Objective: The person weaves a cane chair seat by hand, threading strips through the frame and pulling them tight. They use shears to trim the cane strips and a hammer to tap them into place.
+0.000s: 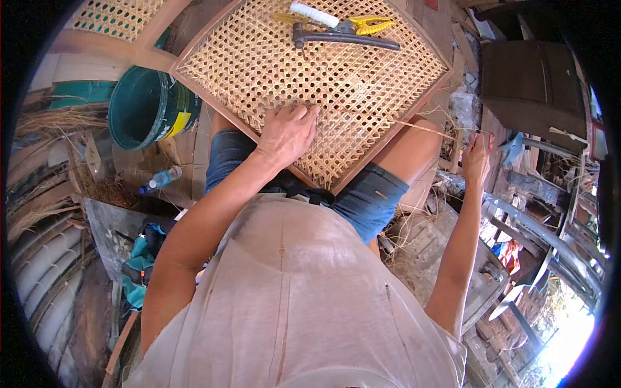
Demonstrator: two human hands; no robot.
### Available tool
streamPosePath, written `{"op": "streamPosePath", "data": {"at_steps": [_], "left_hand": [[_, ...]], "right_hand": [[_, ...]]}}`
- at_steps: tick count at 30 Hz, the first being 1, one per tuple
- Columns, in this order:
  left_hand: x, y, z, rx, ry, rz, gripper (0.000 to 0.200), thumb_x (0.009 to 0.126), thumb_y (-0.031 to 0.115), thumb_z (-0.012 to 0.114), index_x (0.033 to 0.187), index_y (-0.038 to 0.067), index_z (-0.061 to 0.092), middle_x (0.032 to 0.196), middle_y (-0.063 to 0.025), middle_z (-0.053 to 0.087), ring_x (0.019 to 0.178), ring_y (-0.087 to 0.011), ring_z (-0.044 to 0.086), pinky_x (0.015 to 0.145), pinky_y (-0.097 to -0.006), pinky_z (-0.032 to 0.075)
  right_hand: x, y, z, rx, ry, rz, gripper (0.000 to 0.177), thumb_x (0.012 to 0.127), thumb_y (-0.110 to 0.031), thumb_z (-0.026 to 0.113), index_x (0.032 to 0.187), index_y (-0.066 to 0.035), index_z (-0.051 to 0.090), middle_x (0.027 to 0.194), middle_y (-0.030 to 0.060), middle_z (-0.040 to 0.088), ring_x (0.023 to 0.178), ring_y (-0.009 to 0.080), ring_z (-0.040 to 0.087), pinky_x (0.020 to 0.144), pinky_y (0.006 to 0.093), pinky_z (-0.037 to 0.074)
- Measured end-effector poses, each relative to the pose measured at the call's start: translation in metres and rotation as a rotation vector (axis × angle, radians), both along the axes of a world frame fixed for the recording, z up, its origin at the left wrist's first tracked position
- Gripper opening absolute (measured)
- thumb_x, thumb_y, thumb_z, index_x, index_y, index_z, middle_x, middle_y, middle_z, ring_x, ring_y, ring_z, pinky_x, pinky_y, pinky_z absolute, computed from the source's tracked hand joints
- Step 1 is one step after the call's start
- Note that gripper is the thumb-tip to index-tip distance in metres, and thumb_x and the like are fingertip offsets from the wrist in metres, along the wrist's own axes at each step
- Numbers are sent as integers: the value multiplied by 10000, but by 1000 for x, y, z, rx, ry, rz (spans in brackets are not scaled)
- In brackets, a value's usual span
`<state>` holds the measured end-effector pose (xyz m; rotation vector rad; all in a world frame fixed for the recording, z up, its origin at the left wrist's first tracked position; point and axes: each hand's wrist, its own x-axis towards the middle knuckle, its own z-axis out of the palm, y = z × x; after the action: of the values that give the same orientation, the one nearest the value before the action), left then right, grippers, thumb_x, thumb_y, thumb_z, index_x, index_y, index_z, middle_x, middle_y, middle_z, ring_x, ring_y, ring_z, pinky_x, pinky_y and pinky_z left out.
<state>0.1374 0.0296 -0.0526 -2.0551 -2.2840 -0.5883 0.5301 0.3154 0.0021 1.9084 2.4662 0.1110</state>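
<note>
A woven cane seat panel (362,84) in a wooden frame rests on my lap. My left hand (288,132) lies flat on the weave near its lower edge, fingers pressing the cane. My right hand (477,158) is out to the right, off the panel, pinching a thin cane strand (427,129) that runs taut from the weave to my fingers. On the far part of the panel lie a hammer (346,39), yellow-handled pliers (362,26) and a white roll (314,14).
A green bucket (145,107) stands at the left beside a plastic bottle (162,179). Another caned frame (113,16) is at the top left. Dark wooden furniture (533,84) and curved chair parts (550,233) crowd the right. Loose fibres litter the floor.
</note>
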Motion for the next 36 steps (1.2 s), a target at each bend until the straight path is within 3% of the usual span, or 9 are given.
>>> {"op": "streamPosePath", "data": {"at_steps": [6, 21, 24, 25, 28, 30, 32, 34, 36], "left_hand": [[3, 4, -2, -146, 180, -14, 362, 933, 206, 655, 1276, 91, 643, 865, -53, 672, 792, -219, 690, 757, -433, 517], [9, 0, 5, -248, 27, 14, 523, 867, 159, 710, 1369, 75, 587, 1018, -103, 682, 920, -275, 677, 855, -463, 493], [14, 1, 12, -261, -35, 49, 472, 907, 169, 675, 1358, 61, 587, 1043, -114, 688, 955, -292, 672, 892, -474, 486], [17, 5, 25, -254, -33, 45, 472, 907, 169, 675, 1358, 61, 587, 1043, -114, 688, 955, -292, 672, 892, -474, 486], [36, 33, 45, -74, -266, 46, 351, 998, 260, 579, 1289, 66, 617, 989, -122, 685, 942, -299, 660, 872, -481, 501], [39, 75, 34, 29, -387, -90, 309, 1010, 287, 576, 1212, 66, 650, 967, -115, 689, 941, -279, 660, 860, -462, 507], [50, 92, 49, 126, -517, -228, 295, 1021, 314, 573, 1136, 65, 683, 944, -108, 694, 939, -259, 661, 848, -442, 513], [49, 110, 103, -244, -1230, -271, 322, 1030, 331, 570, 956, 47, 702, 904, -67, 692, 910, -178, 641, 833, -379, 501], [28, 123, 131, 179, -1327, -397, 344, 1052, 308, 567, 913, 24, 701, 894, -31, 699, 869, -118, 642, 807, -332, 517]], "right_hand": [[2, -5, -6, -35, 20, -43, 307, 1062, -381, 450, 1191, -116, 537, 945, 325, 690, 894, 550, 648, 746, 646, 486], [6, 1, -12, -48, 93, -43, 338, 1068, -423, 441, 1150, -121, 569, 970, 333, 678, 961, 559, 623, 766, 636, 474], [22, 9, 3, 26, 231, 12, 333, 1064, -393, 489, 1173, -100, 604, 974, 263, 728, 903, 515, 677, 766, 590, 509], [35, 19, 12, 101, 375, 23, 309, 1057, -357, 524, 1167, -85, 622, 920, 189, 724, 806, 419, 677, 711, 525, 519], [-4, -5, 89, 38, 1264, -316, 240, 1077, -268, 532, 1093, -69, 665, 714, -13, 522, 563, 84, 437, 502, 270, 360], [-29, -28, 143, -143, 1627, 60, 196, 1079, -243, 531, 1106, -84, 642, 717, -20, 472, 562, 77, 399, 503, 242, 302], [-69, -56, 187, -168, 1730, 251, 227, 1066, -275, 574, 1129, -61, 620, 703, -19, 436, 546, 92, 364, 510, 263, 343], [-89, -68, 206, -206, 1755, 428, 254, 1069, -287, 567, 1181, -67, 625, 809, 23, 564, 594, 96, 472, 532, 256, 388], [-133, -90, 207, 89, 1481, 120, 270, 1056, -236, 563, 1275, -88, 621, 1050, 92, 664, 731, 111, 610, 581, 251, 450]]}}
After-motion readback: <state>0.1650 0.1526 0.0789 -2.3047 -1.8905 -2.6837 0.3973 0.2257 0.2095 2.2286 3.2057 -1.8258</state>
